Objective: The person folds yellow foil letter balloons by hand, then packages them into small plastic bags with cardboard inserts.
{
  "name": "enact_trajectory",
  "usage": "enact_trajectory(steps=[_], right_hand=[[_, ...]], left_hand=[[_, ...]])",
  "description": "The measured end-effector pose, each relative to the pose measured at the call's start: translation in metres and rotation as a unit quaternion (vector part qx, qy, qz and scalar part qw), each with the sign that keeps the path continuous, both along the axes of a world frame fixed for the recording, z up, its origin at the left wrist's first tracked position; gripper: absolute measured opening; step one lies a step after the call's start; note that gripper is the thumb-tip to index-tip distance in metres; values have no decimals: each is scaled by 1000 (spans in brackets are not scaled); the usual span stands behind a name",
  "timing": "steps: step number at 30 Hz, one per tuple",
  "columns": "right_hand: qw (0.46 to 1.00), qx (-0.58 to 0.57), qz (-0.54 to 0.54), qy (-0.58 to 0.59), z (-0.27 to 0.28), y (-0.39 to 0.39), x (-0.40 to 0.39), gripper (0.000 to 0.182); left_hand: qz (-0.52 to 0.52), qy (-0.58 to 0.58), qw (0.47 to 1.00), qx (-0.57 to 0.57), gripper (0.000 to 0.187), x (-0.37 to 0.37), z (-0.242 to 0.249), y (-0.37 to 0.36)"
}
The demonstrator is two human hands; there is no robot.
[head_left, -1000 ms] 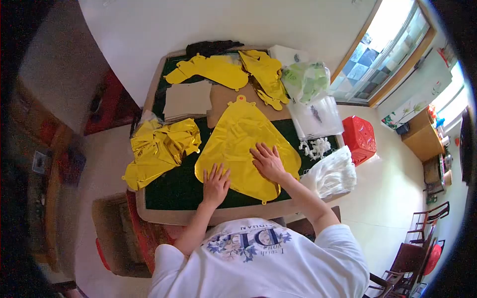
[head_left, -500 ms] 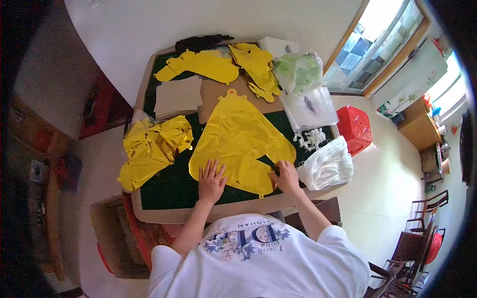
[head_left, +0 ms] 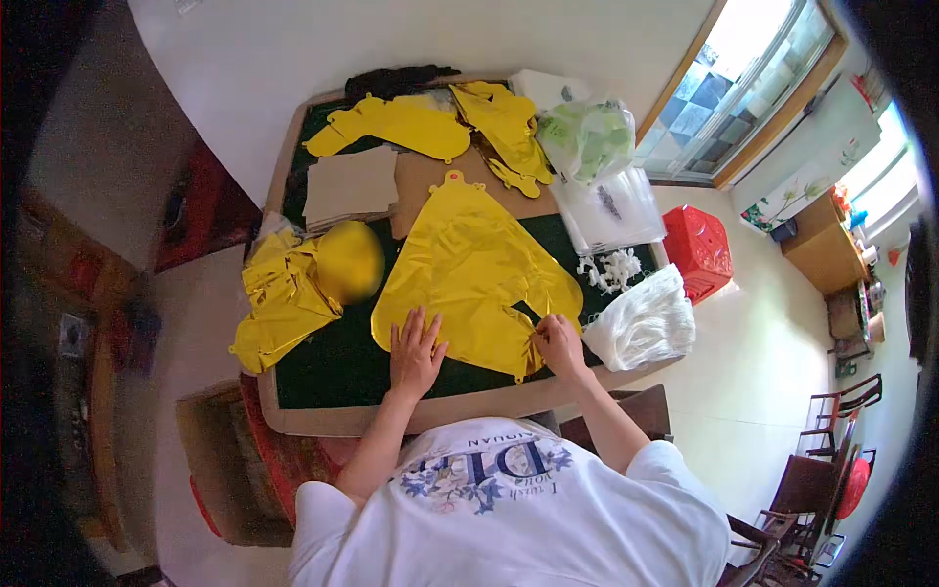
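A flat, uninflated gold foil balloon (head_left: 460, 259) lies in front of me on the green table top, roughly triangular with small tabs on its edge. My left hand (head_left: 417, 354) rests on its lower left part, palm down with fingers stretched. At the lower right, my right hand (head_left: 558, 347) pinches the balloon's edge beside a dark gap in the foil. The foil creases and lifts a little near those fingers, and the fingertips are partly hidden.
Crumpled gold foil (head_left: 279, 298) lies at the left, with more gold foil balloons (head_left: 411, 129) at the back. Around them are grey-brown card sheets (head_left: 350, 186), clear plastic bags (head_left: 611, 210), small white pieces (head_left: 611, 271) and a white string bundle (head_left: 646, 323). A red stool (head_left: 696, 254) stands right of the table.
My right hand has shifted slightly left and the foil's lower right part is drawn up more, with its bottom corner narrower. My left hand stays nearly in place.
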State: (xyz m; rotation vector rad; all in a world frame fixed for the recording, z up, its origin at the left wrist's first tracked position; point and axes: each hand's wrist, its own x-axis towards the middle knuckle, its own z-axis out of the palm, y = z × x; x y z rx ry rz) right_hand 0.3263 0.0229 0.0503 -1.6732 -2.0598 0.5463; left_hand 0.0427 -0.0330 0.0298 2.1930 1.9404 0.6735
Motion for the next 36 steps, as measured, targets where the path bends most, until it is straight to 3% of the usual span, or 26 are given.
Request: enact_trajectory(steps=[8, 12, 16, 22, 24, 25, 27, 34, 36], right_hand=[[1000, -9, -2, 13, -10, 6, 9, 18], [1000, -30, 0, -4, 16, 15, 6, 24], [990, 129, 57, 13, 33, 41, -33, 38], [972, 175, 151, -49, -12, 88, -98, 40], [948, 157, 213, -176, -22, 88, -101, 44], [947, 160, 215, -176, -20, 88, -102, 44], [968, 61, 204, -136, -16, 84, -100, 49], [958, 95, 212, -166, -2, 99, -100, 48], [976, 68, 175, -114, 16, 119, -106, 49]], left_hand=[[2, -8, 1000, 2, 52, 0, -2, 0], [-2, -3, 1000, -7, 50, -2, -7, -1], [-8, -4, 1000, -2, 51, -2, -3, -1], [1, 11, 1000, 4, 56, 0, -2, -1], [3, 7, 1000, -4, 57, 0, -3, -1], [2, -1, 1000, -18, 57, -1, -3, -1], [1, -10, 1000, -12, 59, -1, -5, -1], [34, -43, 998, 42, 56, -3, 12, -15], [55, -59, 995, 66, 55, -5, 10, -32]])
